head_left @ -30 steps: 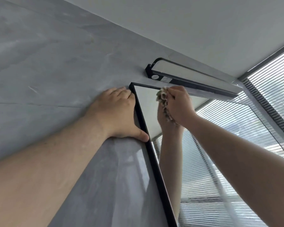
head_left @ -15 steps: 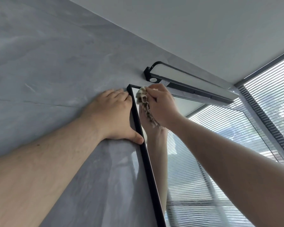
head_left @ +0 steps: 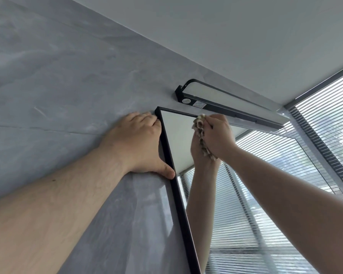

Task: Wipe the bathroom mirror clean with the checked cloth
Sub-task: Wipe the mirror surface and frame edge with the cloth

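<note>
The mirror [head_left: 176, 135] hung on a grey marbled wall [head_left: 57, 91], its thin black frame [head_left: 179, 204] running from a top corner just left of the frame's centre down to the bottom edge. The left hand [head_left: 139, 143] lay flat on the wall just beside that corner. Its fingers were straight and close together with their tips against the frame's corner, the thumb spread wide and its tip resting on the black edge lower down. It held nothing. The right hand [head_left: 218, 135] reached in from the lower right with its fingers curled tightly round the checked cloth [head_left: 198, 123], which was bunched into a wad. The cloth was pressed to the glass close under the mirror's top edge, a little right of centre in the picture. A narrow strip of it showed between the hand and the glass, down to the wrist. The glass gave back the hand and forearm meeting the real ones at the cloth. A long black-cased light bar [head_left: 222, 95] sat on the wall just above the mirror, below the pale ceiling [head_left: 246, 36]. Slatted window blinds [head_left: 329, 107] filled the right side of the frame and were repeated in the mirror's lower part.
</note>
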Action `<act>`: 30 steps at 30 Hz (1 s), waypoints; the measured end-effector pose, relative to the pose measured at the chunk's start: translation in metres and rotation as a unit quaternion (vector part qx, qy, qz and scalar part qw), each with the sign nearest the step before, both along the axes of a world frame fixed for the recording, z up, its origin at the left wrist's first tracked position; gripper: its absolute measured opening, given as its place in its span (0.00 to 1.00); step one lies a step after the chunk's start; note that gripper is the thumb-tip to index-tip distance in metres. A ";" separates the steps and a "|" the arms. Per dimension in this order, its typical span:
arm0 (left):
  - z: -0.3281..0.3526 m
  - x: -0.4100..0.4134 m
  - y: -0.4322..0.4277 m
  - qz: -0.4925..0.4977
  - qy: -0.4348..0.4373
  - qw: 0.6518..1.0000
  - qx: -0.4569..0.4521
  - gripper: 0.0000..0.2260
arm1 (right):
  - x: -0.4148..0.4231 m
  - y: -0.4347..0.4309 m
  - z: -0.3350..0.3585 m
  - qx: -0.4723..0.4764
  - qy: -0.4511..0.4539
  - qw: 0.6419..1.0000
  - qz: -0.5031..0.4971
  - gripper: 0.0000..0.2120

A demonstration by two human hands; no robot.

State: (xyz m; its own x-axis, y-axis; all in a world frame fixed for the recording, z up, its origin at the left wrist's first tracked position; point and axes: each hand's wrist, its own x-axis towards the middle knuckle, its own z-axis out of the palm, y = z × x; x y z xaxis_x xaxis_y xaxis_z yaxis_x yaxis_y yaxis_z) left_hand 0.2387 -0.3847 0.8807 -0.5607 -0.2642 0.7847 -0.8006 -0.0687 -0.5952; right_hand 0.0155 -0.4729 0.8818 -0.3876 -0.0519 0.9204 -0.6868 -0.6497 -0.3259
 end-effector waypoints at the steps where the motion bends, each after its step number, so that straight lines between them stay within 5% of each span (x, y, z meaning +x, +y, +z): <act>1: -0.001 0.000 0.000 0.000 0.001 1.000 0.000 0.65 | 0.013 0.007 -0.002 -0.012 0.026 1.000 0.011 0.16; 8: -0.003 -0.002 0.005 0.005 0.004 1.000 0.004 0.63 | 0.060 0.030 -0.016 -0.057 0.181 0.982 -0.012 0.22; 15: -0.003 -0.001 0.003 0.007 0.004 1.000 0.007 0.65 | -0.027 -0.016 -0.010 0.006 0.004 1.000 -0.008 0.18; 23: 0.000 0.000 0.000 0.008 -0.015 1.000 -0.022 0.64 | -0.119 -0.077 -0.061 0.076 -0.192 0.978 0.014 0.21; 26: -0.001 -0.001 0.000 0.006 -0.013 1.000 -0.022 0.63 | -0.098 -0.062 -0.063 0.047 -0.189 0.981 0.020 0.20; 30: -0.002 -0.002 0.002 0.007 -0.007 1.000 -0.019 0.62 | -0.044 -0.022 -0.051 0.027 -0.064 0.998 0.012 0.19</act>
